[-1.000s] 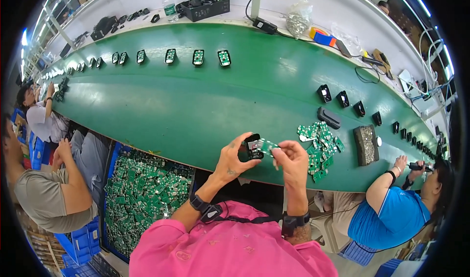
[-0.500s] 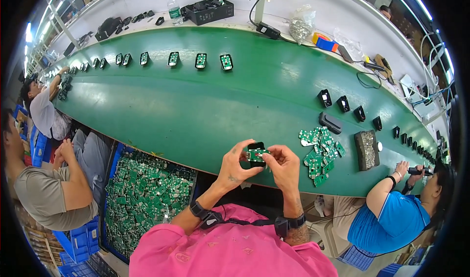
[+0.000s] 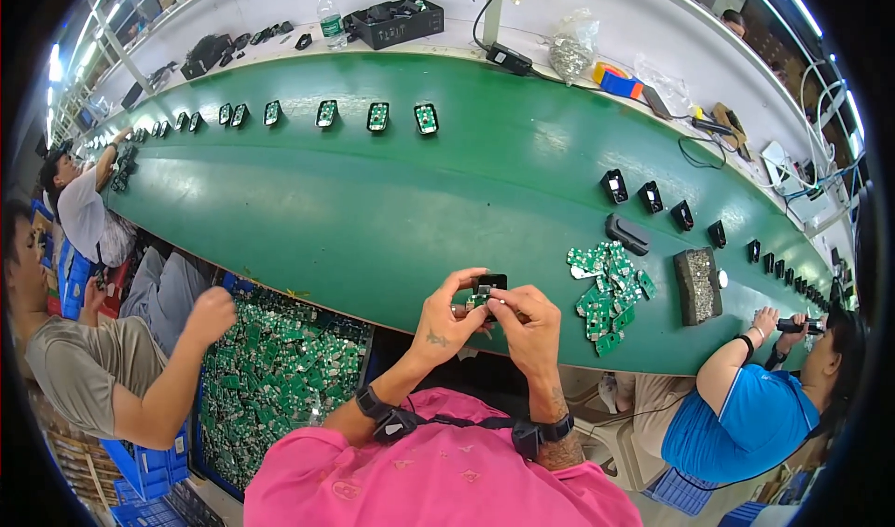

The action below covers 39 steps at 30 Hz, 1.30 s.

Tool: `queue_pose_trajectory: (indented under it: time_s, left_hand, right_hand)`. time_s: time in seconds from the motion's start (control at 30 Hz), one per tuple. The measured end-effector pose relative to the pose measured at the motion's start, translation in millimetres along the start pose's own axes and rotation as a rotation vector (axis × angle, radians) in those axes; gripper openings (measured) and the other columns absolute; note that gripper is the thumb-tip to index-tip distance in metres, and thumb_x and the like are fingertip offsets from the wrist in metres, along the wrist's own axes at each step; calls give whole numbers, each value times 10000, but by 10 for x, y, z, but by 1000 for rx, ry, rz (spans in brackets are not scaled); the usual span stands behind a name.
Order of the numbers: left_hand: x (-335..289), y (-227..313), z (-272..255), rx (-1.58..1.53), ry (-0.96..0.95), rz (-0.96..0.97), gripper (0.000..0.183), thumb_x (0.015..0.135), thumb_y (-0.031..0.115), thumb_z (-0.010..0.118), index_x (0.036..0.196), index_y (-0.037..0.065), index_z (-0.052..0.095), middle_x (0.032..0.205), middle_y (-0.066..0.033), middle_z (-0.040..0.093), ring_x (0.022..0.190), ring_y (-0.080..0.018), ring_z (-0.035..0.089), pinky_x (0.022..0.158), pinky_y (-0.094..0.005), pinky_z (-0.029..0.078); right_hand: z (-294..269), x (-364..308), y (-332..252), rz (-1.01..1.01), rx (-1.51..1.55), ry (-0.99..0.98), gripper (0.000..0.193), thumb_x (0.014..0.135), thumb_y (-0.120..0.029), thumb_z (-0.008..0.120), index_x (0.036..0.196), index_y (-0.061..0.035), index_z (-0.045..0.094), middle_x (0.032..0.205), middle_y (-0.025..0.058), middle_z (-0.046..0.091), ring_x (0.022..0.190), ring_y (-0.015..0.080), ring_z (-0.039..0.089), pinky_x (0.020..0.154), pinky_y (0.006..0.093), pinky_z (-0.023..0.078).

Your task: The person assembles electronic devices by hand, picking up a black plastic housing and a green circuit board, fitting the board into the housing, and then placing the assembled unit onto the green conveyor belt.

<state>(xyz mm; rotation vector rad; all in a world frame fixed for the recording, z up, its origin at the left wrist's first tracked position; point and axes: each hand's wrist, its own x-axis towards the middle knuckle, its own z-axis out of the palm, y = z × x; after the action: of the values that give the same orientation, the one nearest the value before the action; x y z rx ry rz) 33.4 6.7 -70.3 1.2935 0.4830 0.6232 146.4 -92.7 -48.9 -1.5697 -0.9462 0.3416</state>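
Observation:
Above the near edge of the green work surface, my left hand (image 3: 445, 320) is closed around a small black plastic case (image 3: 490, 282). A green circuit board (image 3: 478, 300) sits tilted at the case's near side, partly covered by my fingers. My right hand (image 3: 528, 324) pinches at the board's edge with thumb and forefinger; the fingertips of both hands almost meet there. To the right of my hands lies a loose pile of green circuit boards (image 3: 606, 303).
Black cases with boards (image 3: 426, 119) line the far left; open black cases (image 3: 613, 186) line the right. A dark block (image 3: 697, 287) and a dark grey plastic piece (image 3: 627, 234) lie near the pile. A board-filled bin (image 3: 280, 369) stands at lower left. People sit on both sides.
The circuit board has tipped in my fingers and shows less of its face. My right hand has shifted slightly left. The nearest person on the left has raised a hand towards the bin.

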Motion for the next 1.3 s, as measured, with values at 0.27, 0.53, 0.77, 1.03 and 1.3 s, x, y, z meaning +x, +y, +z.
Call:
queue_pose_trajectory:
  time_s: [0.27, 0.53, 0.77, 1.03, 1.3]
  left_hand:
    - [-66, 151, 41, 355, -68, 53, 484, 922, -9, 640, 1382, 17, 491, 1280, -153, 566, 878, -156, 691, 713, -261, 590]
    - [-111, 185, -4, 160, 25, 43, 487, 906, -27, 636, 1373, 19, 507, 1190, -140, 629, 836, -92, 676, 700, -251, 574]
    - [-156, 335, 50, 361, 55, 178, 469, 869, -37, 660, 1323, 39, 571, 1186, -105, 631, 821, -116, 690, 672, -258, 569]
    - [-182, 453, -1, 316, 140, 161, 502, 841, -66, 661, 1322, 51, 577, 1204, -92, 628, 811, -110, 689, 681, -249, 578]
    - [-202, 535, 21, 369, 131, 217, 533, 813, -72, 683, 1319, 63, 591, 1249, -102, 614, 826, -119, 688, 697, -253, 585]
  right_hand:
    - [60, -34, -98, 285, 248, 2, 87, 894, -21, 716, 948, 46, 732, 834, 44, 675, 618, 69, 596, 505, 207, 449]
    - [56, -77, -134, 234, 420, -110, 128, 927, 6, 663, 1037, 42, 717, 902, 41, 647, 663, 67, 614, 547, 201, 490]
    - [9, -105, -104, 123, 304, -155, 80, 950, -16, 642, 986, 44, 680, 912, 34, 622, 658, 65, 588, 541, 207, 462]
    - [-16, -35, -378, -165, -216, -104, 43, 902, -8, 639, 914, 16, 605, 815, 118, 592, 651, 242, 594, 564, 341, 459]
    - [-125, 19, -463, -186, -302, -232, 61, 869, -1, 654, 888, 3, 596, 786, 141, 575, 683, 324, 576, 601, 406, 447]
